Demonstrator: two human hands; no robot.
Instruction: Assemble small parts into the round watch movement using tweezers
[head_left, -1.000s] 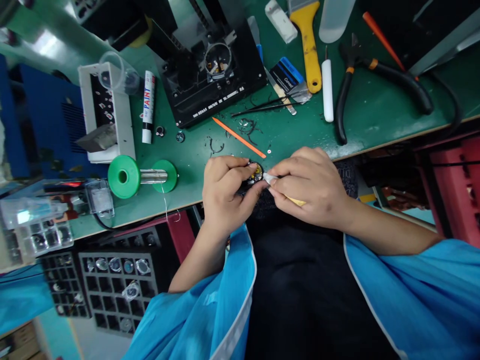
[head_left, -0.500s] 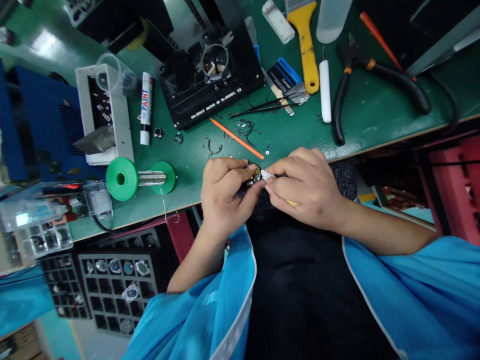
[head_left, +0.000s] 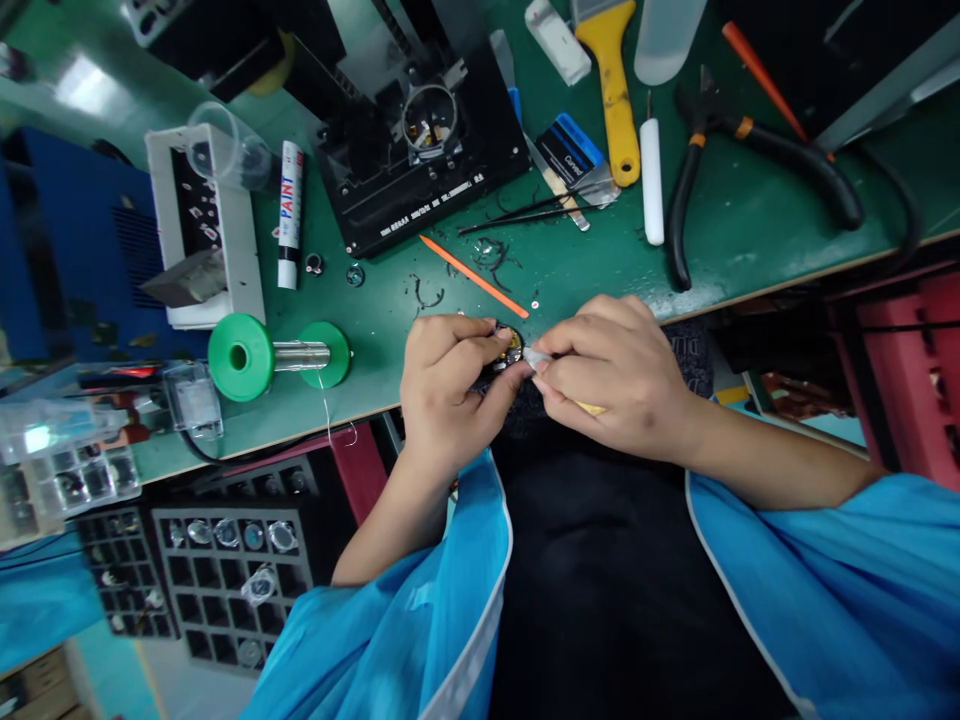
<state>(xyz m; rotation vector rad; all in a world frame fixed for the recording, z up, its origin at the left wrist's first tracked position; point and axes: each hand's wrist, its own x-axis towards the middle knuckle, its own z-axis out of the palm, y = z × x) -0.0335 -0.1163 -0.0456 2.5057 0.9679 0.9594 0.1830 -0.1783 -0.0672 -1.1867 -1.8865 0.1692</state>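
My left hand [head_left: 454, 385] is closed, pinching a small round watch case [head_left: 514, 345] between thumb and fingers. Gold-coloured and dark inner parts show in its open face. Close against its right side, my right hand [head_left: 619, 375] grips a small white-tipped piece [head_left: 535, 356] between thumb and forefinger. A bit of yellow [head_left: 591, 408] shows below the curled fingers of that hand; whether it belongs to the same piece I cannot tell. Both hands are held just off the bench's front edge, above the lap. Fingers hide much of the case.
On the green bench [head_left: 390, 310] lie an orange stick [head_left: 474, 277], black tweezers [head_left: 532, 213], pliers [head_left: 697, 140], a yellow-handled brush [head_left: 619, 110] and a white-handled tool [head_left: 652, 185]. A black fixture [head_left: 420, 190] stands behind. At left are a solder spool [head_left: 300, 357], paint marker [head_left: 291, 215] and watch tray [head_left: 232, 590].
My right hand has shifted very slightly rightward, and the white-tipped piece has turned a little at the case's edge. My left hand keeps its hold on the watch case.
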